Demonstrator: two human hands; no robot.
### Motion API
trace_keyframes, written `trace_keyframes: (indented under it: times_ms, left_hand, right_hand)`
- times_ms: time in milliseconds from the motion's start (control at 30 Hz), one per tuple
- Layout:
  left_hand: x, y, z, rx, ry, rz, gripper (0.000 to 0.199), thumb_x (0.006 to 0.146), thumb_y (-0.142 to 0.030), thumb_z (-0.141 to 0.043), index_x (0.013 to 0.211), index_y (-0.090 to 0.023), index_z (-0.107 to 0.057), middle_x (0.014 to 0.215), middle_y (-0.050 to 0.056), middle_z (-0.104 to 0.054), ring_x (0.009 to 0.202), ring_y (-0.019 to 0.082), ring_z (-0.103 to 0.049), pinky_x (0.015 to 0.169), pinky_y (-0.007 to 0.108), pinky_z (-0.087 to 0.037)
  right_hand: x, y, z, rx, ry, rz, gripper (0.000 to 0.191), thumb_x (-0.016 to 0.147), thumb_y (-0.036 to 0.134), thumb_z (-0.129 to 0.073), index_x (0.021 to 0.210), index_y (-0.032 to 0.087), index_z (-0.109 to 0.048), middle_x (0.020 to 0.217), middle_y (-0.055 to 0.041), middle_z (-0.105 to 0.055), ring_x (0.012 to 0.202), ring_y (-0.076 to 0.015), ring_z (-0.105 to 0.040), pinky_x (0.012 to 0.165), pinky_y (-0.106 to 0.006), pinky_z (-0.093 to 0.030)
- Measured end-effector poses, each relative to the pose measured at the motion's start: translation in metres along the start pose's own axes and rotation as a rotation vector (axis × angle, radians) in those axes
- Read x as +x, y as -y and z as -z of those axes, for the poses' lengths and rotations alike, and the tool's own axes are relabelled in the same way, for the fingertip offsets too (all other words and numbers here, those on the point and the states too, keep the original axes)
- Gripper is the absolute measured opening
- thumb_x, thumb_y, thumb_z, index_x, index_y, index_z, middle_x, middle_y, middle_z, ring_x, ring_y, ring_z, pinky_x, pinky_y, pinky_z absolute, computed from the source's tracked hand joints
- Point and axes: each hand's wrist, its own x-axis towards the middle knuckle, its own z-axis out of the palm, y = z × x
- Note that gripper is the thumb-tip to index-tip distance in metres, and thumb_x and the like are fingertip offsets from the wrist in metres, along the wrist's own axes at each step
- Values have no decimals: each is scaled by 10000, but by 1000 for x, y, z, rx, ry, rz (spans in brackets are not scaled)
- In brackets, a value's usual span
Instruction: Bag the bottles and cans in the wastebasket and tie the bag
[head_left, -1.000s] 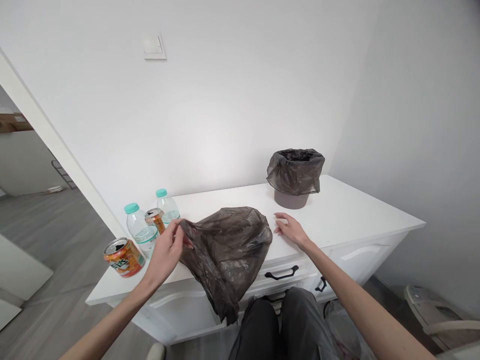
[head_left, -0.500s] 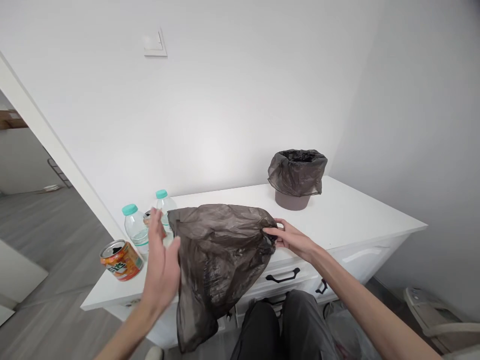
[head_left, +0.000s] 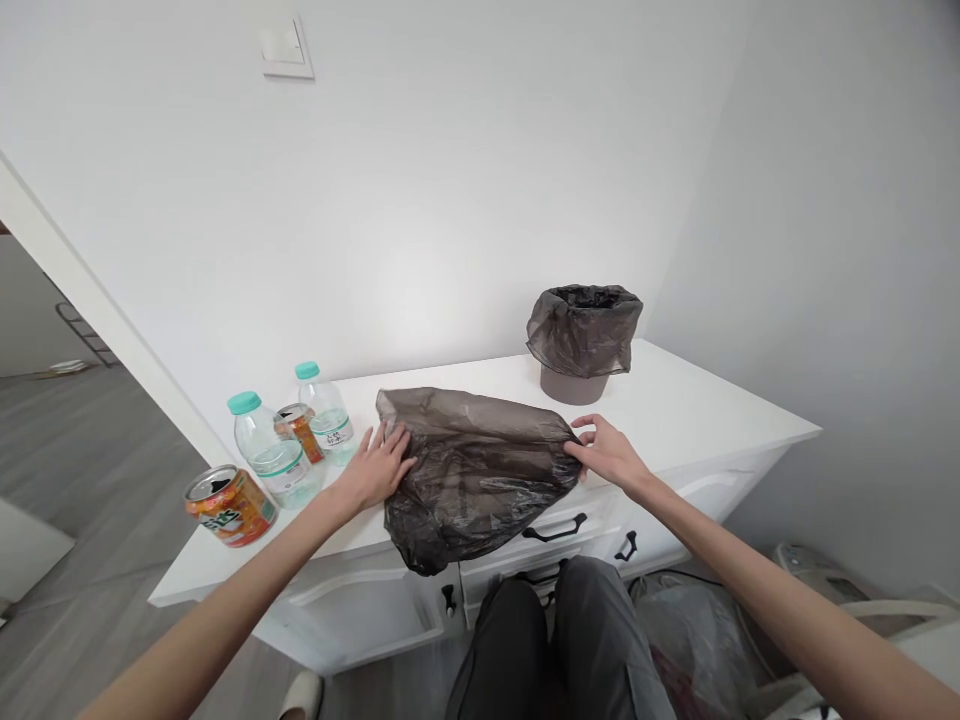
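Observation:
A dark, see-through plastic garbage bag (head_left: 480, 470) lies spread over the front edge of the white cabinet top, its lower part hanging down. My left hand (head_left: 379, 467) rests on the bag's left end, fingers spread and flat. At the other end, my right hand (head_left: 604, 450) pinches the gathered corner between thumb and fingers. Left of the bag stand two clear bottles with teal caps, a nearer bottle (head_left: 274, 455) and a farther bottle (head_left: 326, 415). An opened orange can (head_left: 232, 507) is at the left edge, and another orange can (head_left: 301, 430) sits between the bottles.
A small brown bin (head_left: 574, 387) lined with a dark bag (head_left: 589, 335) stands at the back right of the cabinet top (head_left: 720, 405). Black drawer handles (head_left: 555, 530) stick out below the front edge. A clear plastic bag (head_left: 697, 630) lies low on the right.
My left hand has come down from the air onto the bag's left end. The bag's hanging part has risen and now lies flatter on the cabinet. The right hand keeps its pinch.

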Motion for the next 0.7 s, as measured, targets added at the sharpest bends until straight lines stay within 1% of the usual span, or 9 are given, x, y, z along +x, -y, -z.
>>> trace_keyframes:
  times_ms: [67,133,233,333,400,467,533,633,700]
  left_hand:
    - [6,-4,10,-35,-63,11,574,1078,-504,-365,1472,-149,-585,1488,234,-618,1472,370,-512,1213,615,-376]
    - [-2,-25,18,-120,-99,-83,548,1087,-471,-363,1519,-189,-547,1553,185,-576,1499,332,-489,1255,576,-358]
    - [-31,-62,17,-215,7,-286,651,1061,-543,-454,1648,-278,-363,1687,87,-431,1583,288,-368,1298,506,-330]
    - [-59,-76,-4,-193,129,-331,951,978,-594,-602,1720,-267,-105,1767,103,-223,1636,335,-205,1316,533,-276]
    - [-72,-68,-22,-138,145,-294,976,977,-464,-627,1722,-267,-29,1776,109,-167,1639,344,-163,1320,549,-255]
    - [-82,-50,-36,-109,134,-272,908,976,-225,-547,1721,-290,-33,1774,82,-184,1636,311,-183,1326,539,-248]
    - [-89,-30,-42,-142,136,-278,928,906,-27,-422,1718,-324,-84,1763,42,-237,1625,257,-244,1329,512,-261]
    - [-92,-6,-29,-320,181,-252,928,832,27,-363,1671,-365,-296,1677,1,-449,1536,217,-452,1258,446,-404]
    - [-82,5,-7,-448,217,-178,736,884,-76,-415,1554,-366,-505,1471,7,-675,1345,246,-654,1093,397,-553]
  right_hand:
    - [1,1,-2,-168,-7,-16,442,803,257,-702,1217,182,-568,781,-5,-733,672,-219,-731,784,-360,-537]
    - [-5,4,-3,-288,-78,65,558,830,321,-711,1339,158,-551,1015,-119,-765,853,-288,-759,832,-413,-550]
    - [-22,7,-5,-402,-180,455,680,910,412,-671,1524,201,-470,1450,-207,-608,1227,-369,-676,1017,-504,-524]
    - [-33,0,-9,-521,22,803,693,973,457,-634,1603,265,-418,1643,-138,-461,1523,-355,-434,1248,-547,-351]
    - [-32,-12,-10,-591,175,862,764,963,504,-665,1636,278,-382,1681,-115,-423,1573,-349,-360,1292,-584,-281]
    - [-27,-28,-10,-617,265,844,828,938,527,-707,1650,273,-368,1683,-126,-419,1554,-356,-396,1288,-608,-292]
    - [-22,-42,-9,-615,303,827,788,954,503,-700,1641,269,-393,1668,-129,-442,1519,-345,-457,1276,-600,-327]
    - [-22,-54,-5,-589,268,834,579,1022,436,-616,1565,264,-515,1609,-120,-527,1460,-325,-532,1241,-591,-383]
    - [-25,-58,-4,-546,220,832,442,1044,408,-578,1464,276,-619,1537,-107,-606,1388,-320,-596,1195,-587,-428]
